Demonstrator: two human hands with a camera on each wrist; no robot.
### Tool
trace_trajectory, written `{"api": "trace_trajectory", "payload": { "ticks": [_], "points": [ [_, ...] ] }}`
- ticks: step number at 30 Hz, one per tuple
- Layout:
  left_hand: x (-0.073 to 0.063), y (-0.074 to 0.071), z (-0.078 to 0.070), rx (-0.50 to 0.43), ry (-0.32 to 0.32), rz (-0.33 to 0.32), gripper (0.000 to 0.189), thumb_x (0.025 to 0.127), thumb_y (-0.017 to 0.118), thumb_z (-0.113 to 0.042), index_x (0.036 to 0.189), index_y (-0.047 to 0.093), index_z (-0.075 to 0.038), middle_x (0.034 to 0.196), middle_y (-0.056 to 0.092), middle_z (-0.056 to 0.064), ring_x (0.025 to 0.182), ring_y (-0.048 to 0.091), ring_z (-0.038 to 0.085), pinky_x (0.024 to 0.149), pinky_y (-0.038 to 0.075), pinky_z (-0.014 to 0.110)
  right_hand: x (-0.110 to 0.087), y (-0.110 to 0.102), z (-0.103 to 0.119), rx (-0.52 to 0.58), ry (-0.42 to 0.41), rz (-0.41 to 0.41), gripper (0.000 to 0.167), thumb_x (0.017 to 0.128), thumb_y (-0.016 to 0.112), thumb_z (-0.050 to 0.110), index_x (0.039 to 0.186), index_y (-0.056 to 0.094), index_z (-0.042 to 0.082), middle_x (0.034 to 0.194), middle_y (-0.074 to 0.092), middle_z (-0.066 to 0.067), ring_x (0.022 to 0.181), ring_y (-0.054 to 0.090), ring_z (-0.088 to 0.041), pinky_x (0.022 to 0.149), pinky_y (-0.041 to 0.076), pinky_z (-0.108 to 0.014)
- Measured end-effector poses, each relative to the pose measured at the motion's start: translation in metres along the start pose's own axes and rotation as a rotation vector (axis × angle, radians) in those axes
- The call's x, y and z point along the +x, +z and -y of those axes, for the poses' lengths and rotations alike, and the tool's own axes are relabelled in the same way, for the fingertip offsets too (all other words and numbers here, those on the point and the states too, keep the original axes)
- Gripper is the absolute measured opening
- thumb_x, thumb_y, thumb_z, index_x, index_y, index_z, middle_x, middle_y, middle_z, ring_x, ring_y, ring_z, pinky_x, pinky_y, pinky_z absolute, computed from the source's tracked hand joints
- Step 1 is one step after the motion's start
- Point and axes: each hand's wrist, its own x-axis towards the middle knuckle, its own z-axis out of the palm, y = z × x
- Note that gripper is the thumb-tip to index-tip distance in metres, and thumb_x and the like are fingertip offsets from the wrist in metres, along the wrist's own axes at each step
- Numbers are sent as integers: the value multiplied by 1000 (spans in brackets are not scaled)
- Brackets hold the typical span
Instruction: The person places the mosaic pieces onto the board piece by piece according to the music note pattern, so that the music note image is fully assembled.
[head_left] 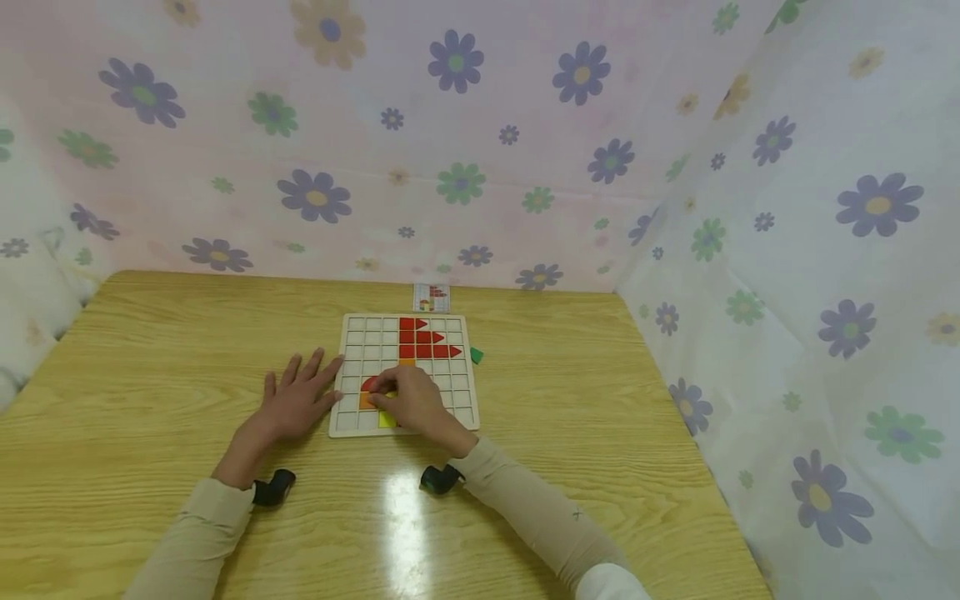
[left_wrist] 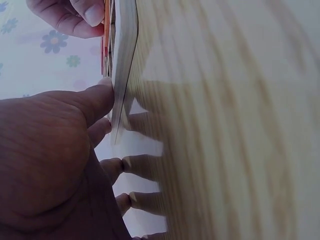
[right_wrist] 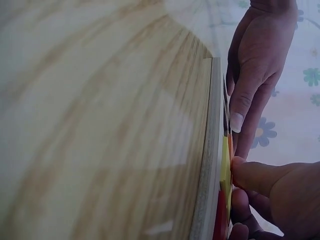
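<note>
A square wooden grid board lies on the table with flat coloured tiles in its cells. My left hand is spread at the board's left side, thumb and fingertips right at its edge. Over the board's lower part, my right hand has its thumb and fingertips curled at an orange square tile. A red rounded tile sits just above that one. Below is a yellow tile, partly under the hand. Three rows of red tiles ending in points fill the upper part. My right hand hides several cells.
A small pattern card lies behind the board. One green tile is on the table just off the board's right edge. Black wrist cameras sit under both forearms. Flowered cloth hangs behind the wooden table.
</note>
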Motion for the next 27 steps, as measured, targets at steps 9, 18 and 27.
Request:
{"api": "trace_trajectory", "payload": {
  "ticks": [9,18,27],
  "points": [
    [-1,2,-2,-4,0,-4,64,108,49,-35,161,27,-7,167,9,30,150,-3,59,109,-8,80,-5,-5,3,63,30,-17,19,103,64,22,101,80,11,89,74,4,72,56,-2,65,45,-17],
    [-1,1,-2,15,-1,-12,64,108,49,-36,161,28,-7,166,10,30,149,-2,60,109,-6,81,-4,-14,-5,189,-58,26,26,107,56,21,112,76,5,98,75,-4,71,56,-6,65,45,-18],
    [-2,0,-2,10,-5,-17,63,108,50,-33,161,28,-6,166,10,31,149,-1,60,109,-7,80,-2,-39,-29,200,-158,18,26,107,55,19,118,73,2,109,74,-10,86,64,-16,76,53,-23]
  ]
}}
